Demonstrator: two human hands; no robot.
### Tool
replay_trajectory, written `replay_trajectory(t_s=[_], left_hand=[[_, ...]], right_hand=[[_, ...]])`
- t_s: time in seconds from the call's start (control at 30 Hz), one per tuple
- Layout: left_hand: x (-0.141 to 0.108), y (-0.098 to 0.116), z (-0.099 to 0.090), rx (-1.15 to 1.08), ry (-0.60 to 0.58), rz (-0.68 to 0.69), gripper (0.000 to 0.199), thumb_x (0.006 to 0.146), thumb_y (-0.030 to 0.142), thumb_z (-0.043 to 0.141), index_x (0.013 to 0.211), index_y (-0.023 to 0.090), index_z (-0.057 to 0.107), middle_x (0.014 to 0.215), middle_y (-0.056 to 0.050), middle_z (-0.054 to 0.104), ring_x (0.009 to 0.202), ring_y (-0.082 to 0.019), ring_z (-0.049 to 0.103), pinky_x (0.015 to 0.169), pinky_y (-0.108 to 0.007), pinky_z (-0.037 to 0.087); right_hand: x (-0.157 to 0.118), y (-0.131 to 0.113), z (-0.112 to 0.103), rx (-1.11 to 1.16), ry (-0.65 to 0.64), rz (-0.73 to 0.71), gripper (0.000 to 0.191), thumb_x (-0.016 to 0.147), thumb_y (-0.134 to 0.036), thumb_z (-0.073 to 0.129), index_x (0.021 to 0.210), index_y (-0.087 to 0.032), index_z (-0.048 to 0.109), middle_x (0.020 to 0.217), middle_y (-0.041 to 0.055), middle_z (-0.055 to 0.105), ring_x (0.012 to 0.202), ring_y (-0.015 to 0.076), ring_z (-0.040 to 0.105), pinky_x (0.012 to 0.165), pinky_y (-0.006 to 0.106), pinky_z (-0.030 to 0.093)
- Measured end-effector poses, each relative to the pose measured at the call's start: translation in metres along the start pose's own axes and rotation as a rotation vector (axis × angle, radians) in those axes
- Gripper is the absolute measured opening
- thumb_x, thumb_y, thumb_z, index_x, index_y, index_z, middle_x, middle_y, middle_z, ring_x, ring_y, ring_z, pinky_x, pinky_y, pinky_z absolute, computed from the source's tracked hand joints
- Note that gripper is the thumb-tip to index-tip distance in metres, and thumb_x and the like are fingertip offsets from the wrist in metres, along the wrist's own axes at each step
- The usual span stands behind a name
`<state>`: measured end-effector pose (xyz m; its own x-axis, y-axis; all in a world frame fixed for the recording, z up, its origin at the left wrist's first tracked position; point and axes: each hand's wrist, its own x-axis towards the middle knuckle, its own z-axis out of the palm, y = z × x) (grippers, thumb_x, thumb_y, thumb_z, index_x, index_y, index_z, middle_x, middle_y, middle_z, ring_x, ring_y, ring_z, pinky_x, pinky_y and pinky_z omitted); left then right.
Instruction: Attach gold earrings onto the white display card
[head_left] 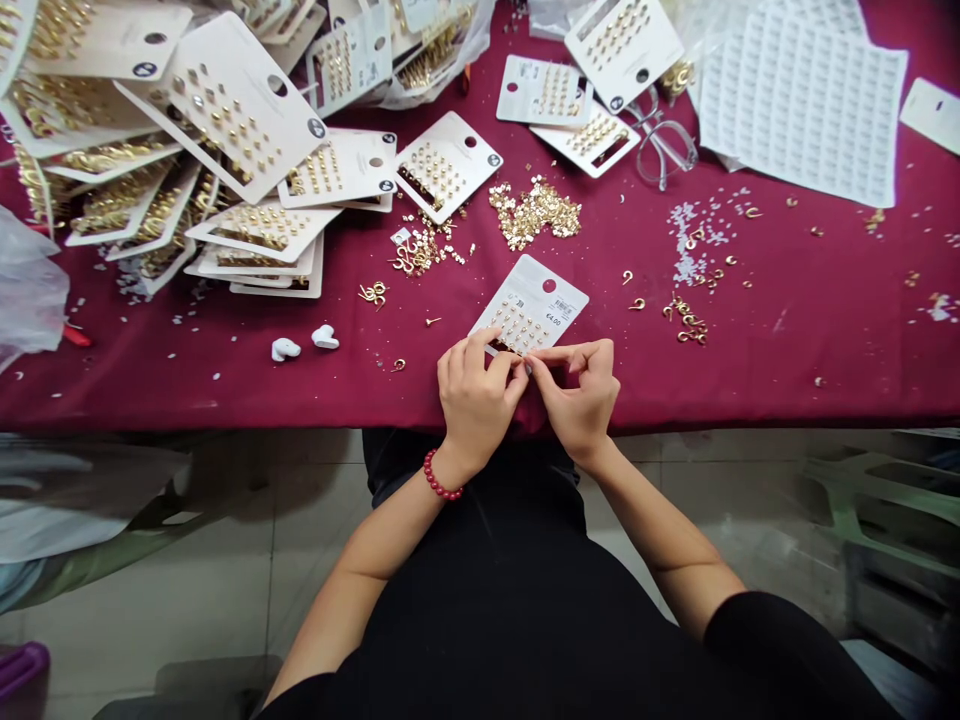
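A white earring card (568, 294) with a round hole, a price label and rows of small studs lies tilted on the cloth at the table's front edge. My left hand (475, 400) grips its lower left part, fingers over the face and thumb at the bottom edge. My right hand (583, 398) is closed in a pinch at the card's lower edge, its fingertips meeting my left thumb. Whatever sits between those fingertips is too small to make out. Just beyond the card is a pile of tiny gold earring backs (534, 212).
Stacked earring cards (232, 110) fill the left. More cards (544, 90), clear glasses (664, 145) and a sticker sheet (802, 110) are at the back. Loose gold hooks (686, 322) and white bits (690, 240) lie right. Two white earbuds (325, 337) rest left of my hands.
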<state>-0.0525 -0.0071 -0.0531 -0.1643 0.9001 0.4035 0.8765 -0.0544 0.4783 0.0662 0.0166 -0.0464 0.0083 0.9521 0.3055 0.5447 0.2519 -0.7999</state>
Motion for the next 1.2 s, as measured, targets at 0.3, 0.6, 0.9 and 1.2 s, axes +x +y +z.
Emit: replay_trajectory(t_s=[0.3, 0.6, 0.9, 1.2], left_hand=[[0.000, 0.001, 0.000, 0.006, -0.002, 0.003, 0.007, 0.085, 0.025, 0.066, 0.082, 0.021, 0.070, 0.112, -0.008, 0.069, 0.100, -0.026, 0.062, 0.089, -0.041, 0.046], [0.000, 0.002, -0.001, 0.009, 0.008, 0.019, 0.006, 0.085, 0.025, 0.066, 0.082, 0.021, 0.070, 0.111, -0.008, 0.070, 0.100, -0.026, 0.063, 0.091, -0.042, 0.046], [0.000, 0.002, 0.000, -0.026, -0.038, -0.020, 0.011, 0.088, 0.027, 0.062, 0.085, 0.022, 0.071, 0.114, -0.009, 0.068, 0.103, -0.026, 0.061, 0.094, -0.044, 0.044], [-0.001, 0.002, 0.000, -0.031, -0.049, -0.028, 0.011, 0.088, 0.026, 0.062, 0.085, 0.022, 0.071, 0.114, -0.010, 0.068, 0.103, -0.027, 0.061, 0.096, -0.045, 0.043]], right_hand=[[0.001, 0.001, -0.002, 0.028, -0.047, 0.035, 0.037, 0.081, -0.023, 0.069, 0.079, -0.025, 0.032, 0.075, -0.0051, 0.065, 0.074, 0.0130, 0.069, 0.061, 0.026, 0.053], [-0.002, 0.002, -0.003, 0.050, -0.026, 0.034, 0.039, 0.080, -0.024, 0.070, 0.078, -0.025, 0.031, 0.078, -0.0049, 0.068, 0.067, 0.0105, 0.066, 0.060, 0.025, 0.053], [-0.003, 0.009, 0.002, 0.187, -0.029, 0.116, 0.041, 0.079, -0.027, 0.071, 0.078, -0.025, 0.030, 0.080, -0.0032, 0.070, 0.067, 0.0105, 0.066, 0.061, 0.025, 0.055], [-0.002, 0.012, 0.000, 0.193, -0.070, 0.172, 0.042, 0.079, -0.034, 0.071, 0.078, -0.025, 0.029, 0.081, -0.0025, 0.070, 0.070, 0.0110, 0.068, 0.063, 0.025, 0.057]])
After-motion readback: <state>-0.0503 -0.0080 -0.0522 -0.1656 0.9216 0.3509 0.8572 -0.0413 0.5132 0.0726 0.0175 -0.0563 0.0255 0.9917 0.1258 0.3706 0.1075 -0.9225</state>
